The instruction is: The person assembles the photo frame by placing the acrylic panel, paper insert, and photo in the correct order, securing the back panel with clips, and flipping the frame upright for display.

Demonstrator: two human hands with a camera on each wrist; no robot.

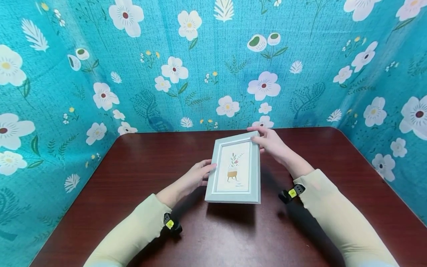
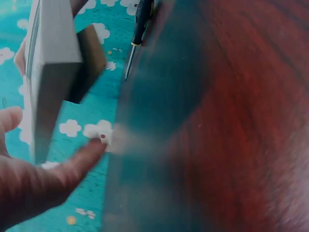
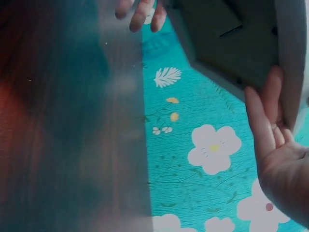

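Observation:
A pale grey-blue picture frame [image 1: 232, 168] with a plant print is held tilted above the table. My right hand [image 1: 272, 146] grips its upper right corner, thumb on the front and fingers behind. At the left edge is my left hand [image 1: 191, 180], its thumb over the front side. In the left wrist view the left thumb and finger stand apart on either side of the frame, the finger clear of its back. The right wrist view shows the dark backing [image 3: 227, 43] with small metal clips. A brown-and-black piece [image 2: 89, 63] juts from behind the frame.
A screwdriver [image 2: 140, 26] with a dark handle lies near the table's far edge; the head view does not show it. The dark red-brown table [image 1: 150, 152] is bordered by a blue floral cloth [image 1: 200, 81] at the back and sides.

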